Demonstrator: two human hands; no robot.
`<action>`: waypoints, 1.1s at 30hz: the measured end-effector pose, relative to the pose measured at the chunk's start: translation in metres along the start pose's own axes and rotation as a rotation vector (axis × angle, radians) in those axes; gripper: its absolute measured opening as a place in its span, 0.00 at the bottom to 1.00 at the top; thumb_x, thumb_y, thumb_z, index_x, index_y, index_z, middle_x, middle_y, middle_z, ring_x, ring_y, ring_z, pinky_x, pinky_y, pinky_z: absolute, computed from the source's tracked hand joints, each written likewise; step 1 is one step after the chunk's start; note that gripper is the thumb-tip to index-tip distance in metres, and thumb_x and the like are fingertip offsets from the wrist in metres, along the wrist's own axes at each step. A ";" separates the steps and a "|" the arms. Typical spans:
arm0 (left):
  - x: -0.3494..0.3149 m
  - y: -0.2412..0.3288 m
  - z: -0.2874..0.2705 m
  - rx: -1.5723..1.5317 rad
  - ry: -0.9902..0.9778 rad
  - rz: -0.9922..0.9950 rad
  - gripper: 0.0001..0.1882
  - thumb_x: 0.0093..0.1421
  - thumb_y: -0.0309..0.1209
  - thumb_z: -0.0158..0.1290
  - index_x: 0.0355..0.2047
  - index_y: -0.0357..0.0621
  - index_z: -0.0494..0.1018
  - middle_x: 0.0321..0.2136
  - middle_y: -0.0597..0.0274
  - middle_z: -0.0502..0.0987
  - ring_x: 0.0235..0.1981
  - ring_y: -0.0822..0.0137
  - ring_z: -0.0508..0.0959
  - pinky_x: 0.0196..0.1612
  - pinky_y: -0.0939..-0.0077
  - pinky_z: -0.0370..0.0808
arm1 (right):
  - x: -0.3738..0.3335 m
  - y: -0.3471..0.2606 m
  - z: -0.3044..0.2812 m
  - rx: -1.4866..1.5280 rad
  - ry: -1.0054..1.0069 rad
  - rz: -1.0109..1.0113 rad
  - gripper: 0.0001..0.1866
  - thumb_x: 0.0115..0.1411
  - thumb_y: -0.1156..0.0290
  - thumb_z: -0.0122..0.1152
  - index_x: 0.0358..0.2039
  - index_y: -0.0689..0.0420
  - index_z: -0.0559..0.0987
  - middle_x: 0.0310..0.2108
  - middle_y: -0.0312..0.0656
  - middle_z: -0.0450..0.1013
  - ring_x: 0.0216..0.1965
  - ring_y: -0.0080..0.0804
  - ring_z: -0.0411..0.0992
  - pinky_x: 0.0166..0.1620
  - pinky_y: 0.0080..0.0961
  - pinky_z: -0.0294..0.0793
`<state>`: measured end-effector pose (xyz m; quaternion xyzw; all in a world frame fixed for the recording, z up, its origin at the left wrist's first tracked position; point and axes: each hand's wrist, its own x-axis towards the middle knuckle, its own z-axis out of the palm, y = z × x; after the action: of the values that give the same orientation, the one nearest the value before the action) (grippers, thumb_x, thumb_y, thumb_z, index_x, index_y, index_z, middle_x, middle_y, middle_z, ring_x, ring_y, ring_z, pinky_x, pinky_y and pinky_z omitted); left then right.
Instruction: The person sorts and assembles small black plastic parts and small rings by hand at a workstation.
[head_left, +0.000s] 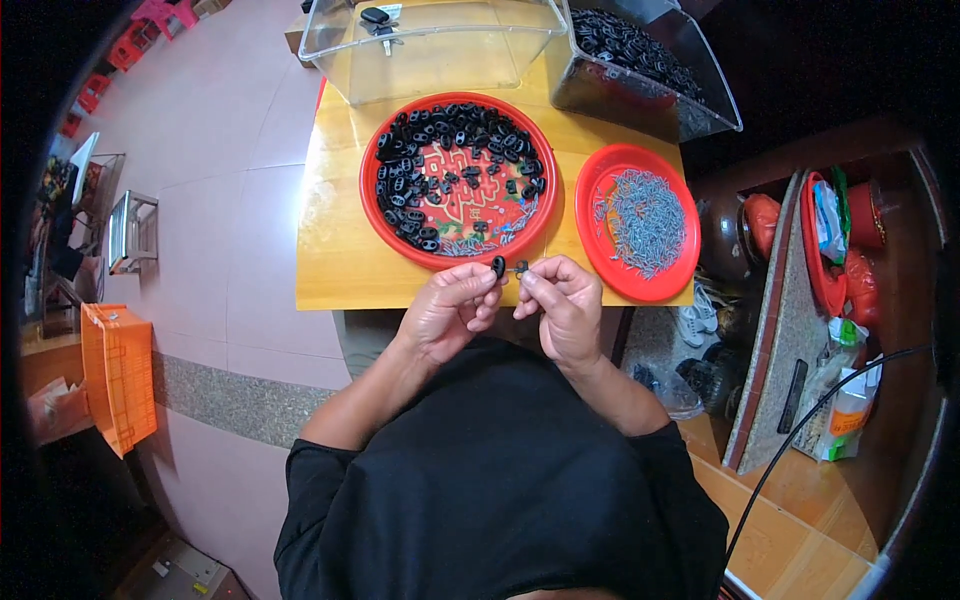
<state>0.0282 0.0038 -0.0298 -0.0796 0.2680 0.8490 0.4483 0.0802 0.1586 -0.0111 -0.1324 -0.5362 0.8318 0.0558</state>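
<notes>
Just off the table's front edge, my left hand (448, 308) pinches a black oval plastic piece (498, 266) between thumb and fingertips. My right hand (563, 306) is closed on a small dark part (521, 267), with a thin bit pointing toward the oval piece. The two parts are close together; whether they touch I cannot tell. Right beyond my hands, a round red tray (369, 212) holds many black oval pieces (398, 185), smaller dark parts and some thin silvery pieces. To the right, a red plate (590, 235) carries a heap of small silvery metal pieces (648, 222).
A yellow wooden table (335, 235) bears the tray and plate. At its back stand a clear bin (440, 65) with a key in view and another bin (640, 100) full of black parts. An orange crate (120, 375) is at left, a cluttered shelf (770, 300) at right.
</notes>
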 end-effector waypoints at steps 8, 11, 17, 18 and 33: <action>-0.001 -0.006 0.000 -0.010 0.038 0.013 0.05 0.60 0.30 0.52 0.32 0.42 0.72 0.20 0.69 0.71 0.18 0.79 0.67 0.19 0.86 0.61 | 0.002 0.006 0.000 -0.015 0.007 -0.101 0.02 0.56 0.81 0.54 0.27 0.64 0.72 0.27 0.43 0.71 0.24 0.23 0.70 0.27 0.19 0.74; 0.000 -0.006 -0.003 0.004 0.067 0.021 0.05 0.59 0.31 0.51 0.32 0.43 0.71 0.20 0.70 0.69 0.19 0.79 0.66 0.19 0.86 0.60 | 0.003 0.006 -0.002 -0.017 0.016 -0.160 0.02 0.55 0.83 0.54 0.26 0.64 0.72 0.29 0.46 0.71 0.26 0.26 0.72 0.30 0.21 0.76; 0.000 -0.006 -0.001 0.035 0.043 0.030 0.05 0.59 0.31 0.51 0.31 0.43 0.70 0.20 0.70 0.69 0.19 0.79 0.66 0.20 0.86 0.59 | 0.005 0.009 -0.010 -0.005 -0.020 -0.175 0.03 0.54 0.85 0.54 0.26 0.64 0.71 0.30 0.48 0.72 0.27 0.27 0.73 0.33 0.23 0.77; 0.000 -0.006 -0.001 0.040 0.037 0.027 0.05 0.59 0.31 0.51 0.30 0.43 0.70 0.20 0.70 0.69 0.19 0.79 0.66 0.20 0.86 0.59 | 0.005 0.009 -0.010 -0.007 -0.024 -0.184 0.03 0.53 0.85 0.54 0.26 0.64 0.71 0.31 0.47 0.72 0.27 0.27 0.73 0.33 0.23 0.77; -0.002 -0.005 -0.002 0.006 0.035 0.004 0.07 0.60 0.32 0.51 0.30 0.40 0.72 0.18 0.69 0.70 0.16 0.79 0.65 0.19 0.87 0.60 | 0.007 0.002 -0.010 -0.275 -0.089 -0.347 0.09 0.52 0.86 0.56 0.35 0.64 0.76 0.32 0.39 0.70 0.31 0.24 0.71 0.33 0.20 0.76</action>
<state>0.0329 0.0039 -0.0322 -0.0925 0.2783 0.8477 0.4420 0.0759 0.1684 -0.0176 -0.0079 -0.6613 0.7338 0.1556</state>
